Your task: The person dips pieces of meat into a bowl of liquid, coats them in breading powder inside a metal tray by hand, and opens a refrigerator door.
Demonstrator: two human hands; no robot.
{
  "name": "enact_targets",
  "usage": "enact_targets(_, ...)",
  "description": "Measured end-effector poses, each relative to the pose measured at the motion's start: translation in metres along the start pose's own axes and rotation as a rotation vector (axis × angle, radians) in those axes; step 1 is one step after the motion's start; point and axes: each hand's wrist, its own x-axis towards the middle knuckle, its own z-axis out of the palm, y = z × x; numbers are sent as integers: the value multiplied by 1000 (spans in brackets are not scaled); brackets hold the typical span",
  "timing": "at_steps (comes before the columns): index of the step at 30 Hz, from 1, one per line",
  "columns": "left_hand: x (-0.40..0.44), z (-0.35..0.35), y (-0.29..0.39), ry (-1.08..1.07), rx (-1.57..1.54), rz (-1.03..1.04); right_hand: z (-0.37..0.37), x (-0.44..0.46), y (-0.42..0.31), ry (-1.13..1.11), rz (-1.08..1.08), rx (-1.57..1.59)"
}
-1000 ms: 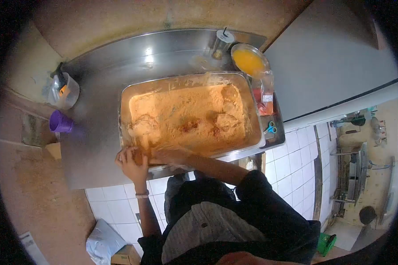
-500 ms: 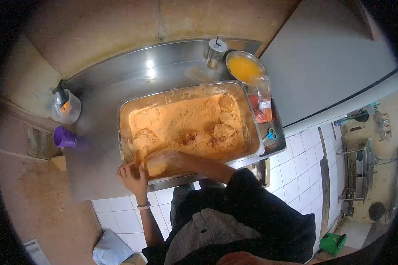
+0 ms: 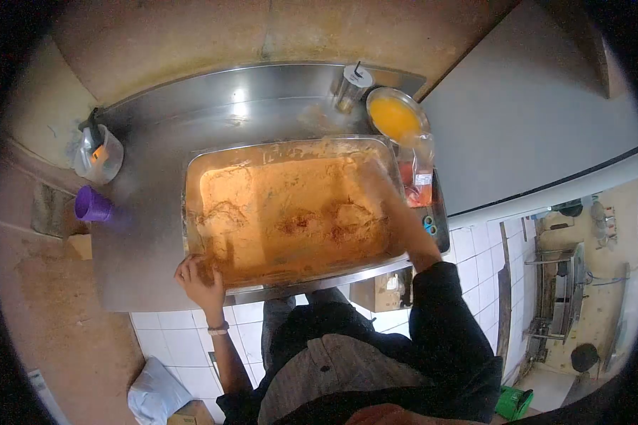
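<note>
A large metal tray [image 3: 290, 280] holds a layer of orange-tinted flour [image 3: 262, 191], with darker reddish patches towards its near right part. My left hand [image 3: 200, 280] grips the tray's near left corner, its fingers curled over the rim. My right hand [image 3: 377, 177] reaches across the tray to the far right part of the flour. It is smeared by motion, so its fingers and anything in them cannot be made out.
Behind the tray stand a lidded clear container [image 3: 353, 88] and a bowl of yellow liquid [image 3: 395, 117]. A plastic bag with red contents [image 3: 415, 184] and blue scissors [image 3: 429, 225] lie on the right. A purple cup [image 3: 93, 204] and a white bucket [image 3: 99, 156] stand left.
My right hand has swept from the tray's near left corner to its far right side. My left hand stays at the near left corner.
</note>
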Motion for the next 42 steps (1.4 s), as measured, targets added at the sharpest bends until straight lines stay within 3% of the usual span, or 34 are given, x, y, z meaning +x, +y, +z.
enact_targets(6,2,-3,-1,-21,-25,-9,-5,-16,-31,42,50,-11)
enact_targets(11,9,-7,-16,15,-38,-2,-6,-14,7,-24,-44,120)
enact_targets(16,9,-9,-18,-81,-34,57,-16,-2,32,-256,-152,250)
enact_targets(20,10,-11,-14,-36,-53,38,-11,2,27,-387,-171,252)
enact_targets(27,11,-10,-12,-19,-60,19,23,-14,-81,-25,-65,388)
enact_targets(34,11,-10,-13,-22,-59,1,14,-106,-167,-242,-597,314)
enact_targets(38,10,-11,-13,-45,-44,12,2,-136,-186,-177,-751,116)
enact_targets(41,11,-12,-10,-31,-52,3,-28,-129,-193,-308,-778,67)
enact_targets(42,12,-14,-9,-30,-60,-4,-55,-121,-190,-413,-880,19)
